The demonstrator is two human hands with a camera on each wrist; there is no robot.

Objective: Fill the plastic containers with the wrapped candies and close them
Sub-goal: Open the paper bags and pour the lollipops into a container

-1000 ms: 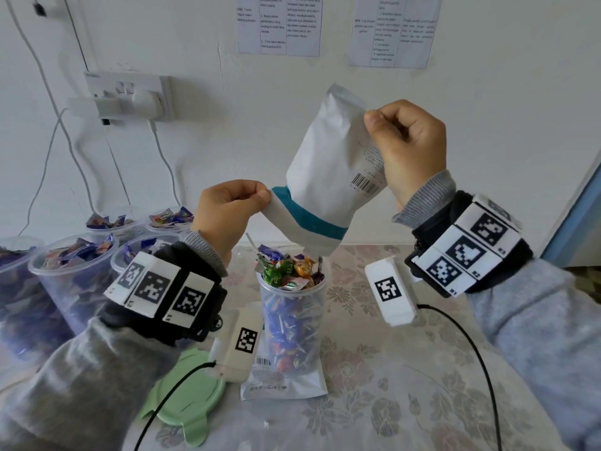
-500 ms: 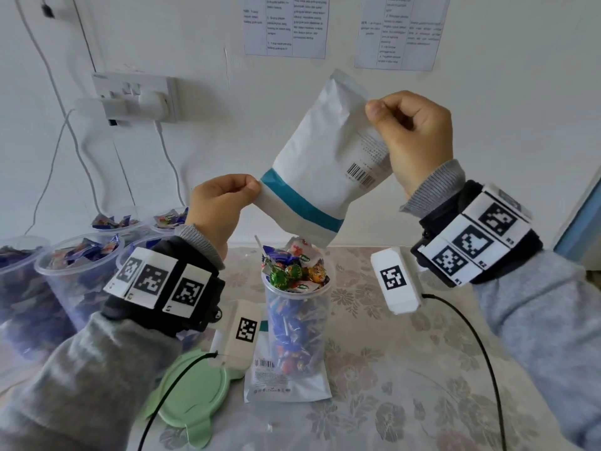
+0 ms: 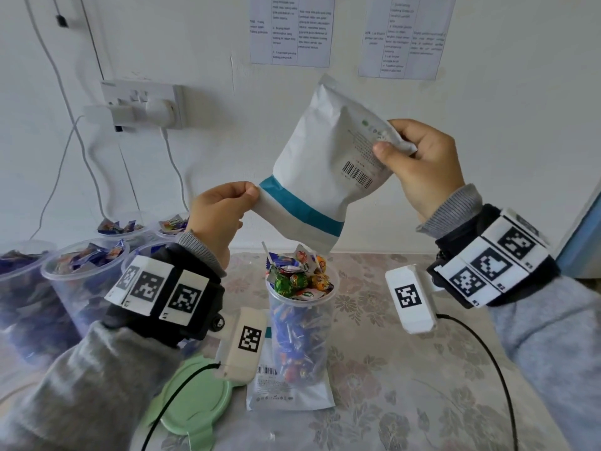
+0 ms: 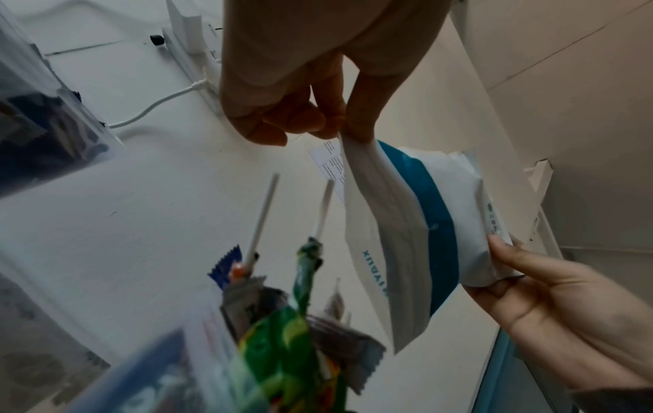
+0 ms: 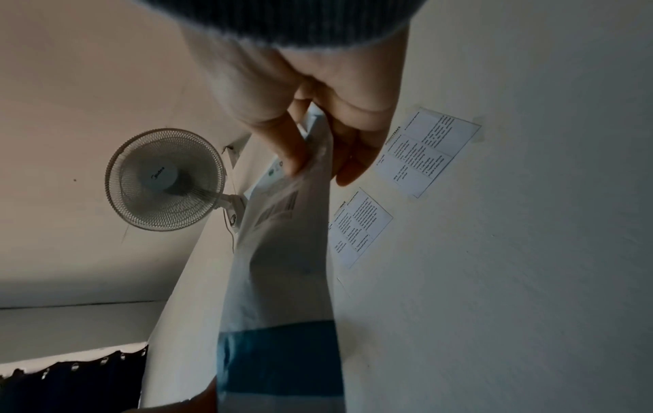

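Over at nine o'clock from the middle of the table [image 3: 406, 369], a cluster of clear tubs [image 3: 81, 281] stands against the wall, each heaped with wrapped sweets. Nearer me, at about seven o'clock, a pale green lid [image 3: 195, 398] lies flat on the flowered cloth.

The left hand [image 3: 218, 216] is raised above the table with its fingers curled in, thumb and forefinger pinching the lower corner of a white bag [image 3: 325, 164] with a teal band. From the wrist camera the other fingers are folded loosely beside that pinch.

Dead centre stands the tall plastic container [image 3: 302, 327], lid off, packed with wrapped candies [image 3: 299, 278] that mound above its rim, a couple of lollipop sticks poking up. It sits on a flat white packet [image 3: 286, 392]. The bag hangs tilted directly above it at twelve o'clock, its low edge just over the heap; whether it touches the sweets I cannot tell.

At two o'clock the right hand [image 3: 422, 164] clamps the bag's upper end, thumb on the near face, fingers wrapped behind.
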